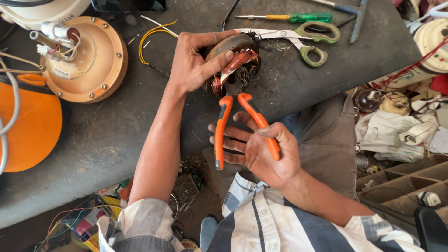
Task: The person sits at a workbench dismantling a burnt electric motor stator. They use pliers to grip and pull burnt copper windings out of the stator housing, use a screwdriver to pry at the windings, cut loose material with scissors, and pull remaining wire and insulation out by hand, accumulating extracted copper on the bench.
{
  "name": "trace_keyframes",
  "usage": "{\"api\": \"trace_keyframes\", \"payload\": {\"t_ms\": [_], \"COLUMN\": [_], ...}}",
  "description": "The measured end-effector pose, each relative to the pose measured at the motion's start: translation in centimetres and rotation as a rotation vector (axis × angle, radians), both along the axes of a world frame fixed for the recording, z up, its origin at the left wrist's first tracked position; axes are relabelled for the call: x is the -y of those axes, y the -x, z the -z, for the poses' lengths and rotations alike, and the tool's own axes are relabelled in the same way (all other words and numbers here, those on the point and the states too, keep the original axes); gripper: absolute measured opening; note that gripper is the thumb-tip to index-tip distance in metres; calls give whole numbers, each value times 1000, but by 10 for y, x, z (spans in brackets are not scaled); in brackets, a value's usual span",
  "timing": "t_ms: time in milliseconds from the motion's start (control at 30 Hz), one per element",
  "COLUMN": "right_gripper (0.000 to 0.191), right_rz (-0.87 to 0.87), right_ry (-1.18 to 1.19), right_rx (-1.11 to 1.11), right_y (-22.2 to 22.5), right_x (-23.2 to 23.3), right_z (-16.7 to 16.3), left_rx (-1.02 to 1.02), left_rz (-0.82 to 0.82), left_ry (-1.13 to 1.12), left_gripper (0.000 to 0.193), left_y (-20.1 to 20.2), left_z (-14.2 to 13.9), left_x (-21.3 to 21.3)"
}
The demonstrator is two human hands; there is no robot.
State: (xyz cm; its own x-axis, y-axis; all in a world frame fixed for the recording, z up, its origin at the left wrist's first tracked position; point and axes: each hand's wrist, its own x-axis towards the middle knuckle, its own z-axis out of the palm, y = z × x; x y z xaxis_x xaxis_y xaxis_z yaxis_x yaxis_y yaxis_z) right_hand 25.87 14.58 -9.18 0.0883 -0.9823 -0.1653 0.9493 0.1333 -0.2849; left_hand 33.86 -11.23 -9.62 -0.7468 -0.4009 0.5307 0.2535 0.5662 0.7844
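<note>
Gripping a motor stator (233, 65), left hand (193, 63); right hand (266, 151) holds orange pliers (242, 126).

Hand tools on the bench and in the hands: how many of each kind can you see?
Orange-handled pliers, in the right hand: 1
Green-handled screwdriver: 1
Green-handled scissors: 1
Total: 3
The dark tools at the top edge are too cut off to name.
</note>
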Motion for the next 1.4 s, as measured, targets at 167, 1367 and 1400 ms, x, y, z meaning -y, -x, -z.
{"api": "trace_keyframes", "payload": {"t_ms": [167, 1367, 1400], "right_gripper": [46, 24, 25], "right_rz": [-16, -211, -197], "right_ry": [-11, -32, -49], "right_rx": [-9, -529, -378], "right_y": [3, 78, 78], "right_x": [0, -40, -45], "right_z": [10, 29, 35], "left_rx": [12, 61, 43], "left_rz": [-13, 112, 116], "left_ry": [-17, 16, 20], "left_gripper": [45, 47, 46], "left_y": [0, 5, 4], "left_z": [0, 5, 6], "left_x": [0, 5, 2]}}
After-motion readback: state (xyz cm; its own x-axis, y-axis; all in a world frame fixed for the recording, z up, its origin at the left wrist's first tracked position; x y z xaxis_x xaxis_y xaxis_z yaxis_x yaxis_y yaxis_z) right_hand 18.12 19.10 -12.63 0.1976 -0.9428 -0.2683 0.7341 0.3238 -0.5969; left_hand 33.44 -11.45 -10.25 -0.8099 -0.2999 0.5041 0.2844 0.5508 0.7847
